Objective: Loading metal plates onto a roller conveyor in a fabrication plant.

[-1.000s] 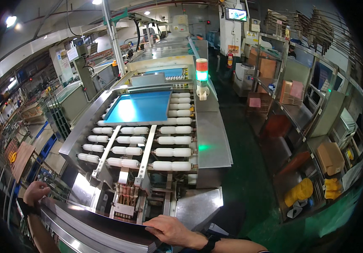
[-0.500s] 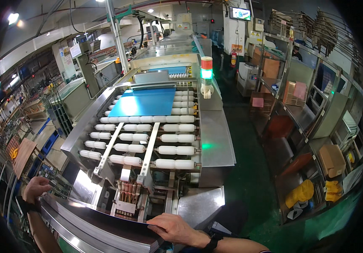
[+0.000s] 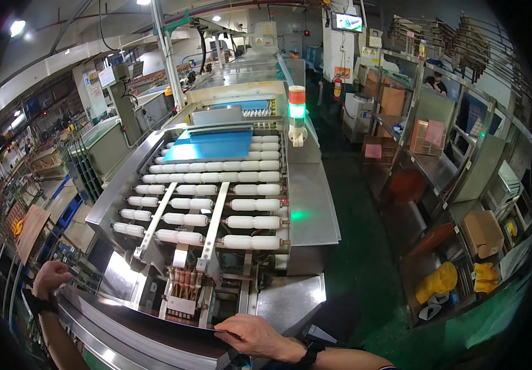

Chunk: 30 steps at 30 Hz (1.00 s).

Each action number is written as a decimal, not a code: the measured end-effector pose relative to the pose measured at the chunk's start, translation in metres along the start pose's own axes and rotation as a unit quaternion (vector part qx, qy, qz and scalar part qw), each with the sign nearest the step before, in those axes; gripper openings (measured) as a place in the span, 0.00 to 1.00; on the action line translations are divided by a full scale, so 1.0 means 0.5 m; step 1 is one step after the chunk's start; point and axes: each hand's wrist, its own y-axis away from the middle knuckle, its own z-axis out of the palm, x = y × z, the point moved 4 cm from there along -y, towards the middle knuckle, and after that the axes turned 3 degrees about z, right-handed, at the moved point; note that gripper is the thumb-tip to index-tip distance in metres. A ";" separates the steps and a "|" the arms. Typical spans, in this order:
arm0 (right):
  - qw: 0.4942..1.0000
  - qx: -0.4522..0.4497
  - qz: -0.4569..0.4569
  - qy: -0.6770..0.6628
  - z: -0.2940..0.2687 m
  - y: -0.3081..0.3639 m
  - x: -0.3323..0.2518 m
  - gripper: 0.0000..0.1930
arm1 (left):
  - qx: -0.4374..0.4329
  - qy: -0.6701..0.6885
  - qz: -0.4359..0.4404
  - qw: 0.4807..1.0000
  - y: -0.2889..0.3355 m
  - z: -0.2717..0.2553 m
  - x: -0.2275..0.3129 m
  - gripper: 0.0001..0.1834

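Observation:
A stack of thin, flat metal sheets (image 3: 155, 339) lies low in front of me, its dark top sheet (image 3: 149, 317) reaching from one hand to the other. With thumb and fingers, my right hand (image 3: 257, 336) pinches that sheet's edge near its right end. My left hand (image 3: 51, 279) is curled closed at the sheet's left end; whether anything is between its fingers is hidden. Beyond the stack, a roller conveyor (image 3: 201, 203) with white rollers carries a shiny blue panel (image 3: 210, 146). Two pale bars (image 3: 218, 213) lie between the near rollers.
A signal light (image 3: 297, 103), lit green, stands on the conveyor's right side. To the right, a metal rack (image 3: 429, 169) holds boxes, panels and yellow gloves (image 3: 437, 282). A wooden board (image 3: 33, 231) leans at the left. Another person (image 3: 437, 84) is behind the rack.
The blue panel has travelled farther away along the rollers. Both hands remain at the stack in nearly the same pose, and the view has shifted slightly.

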 end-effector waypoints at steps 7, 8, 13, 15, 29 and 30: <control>1.000 0.000 0.003 0.009 -0.001 -0.002 -0.004 0.11 | 0.012 -0.023 -0.001 1.000 0.001 -0.002 -0.003 0.19; 1.000 -0.001 0.001 0.011 -0.001 -0.002 -0.005 0.10 | 0.020 -0.025 0.000 0.999 0.002 -0.001 -0.002 0.19; 1.000 0.005 -0.004 0.005 0.001 -0.002 -0.001 0.10 | 0.033 -0.013 0.000 0.999 0.000 0.004 -0.010 0.19; 1.000 0.005 -0.003 0.002 0.001 -0.002 0.000 0.10 | 0.036 -0.010 0.005 0.999 0.000 0.005 -0.007 0.20; 1.000 0.009 -0.008 0.004 0.002 -0.002 -0.001 0.10 | 0.026 -0.014 -0.005 1.000 0.003 -0.003 -0.002 0.16; 1.000 0.008 -0.006 0.005 0.002 -0.002 -0.001 0.10 | 0.023 -0.014 -0.008 1.000 0.002 -0.003 -0.006 0.16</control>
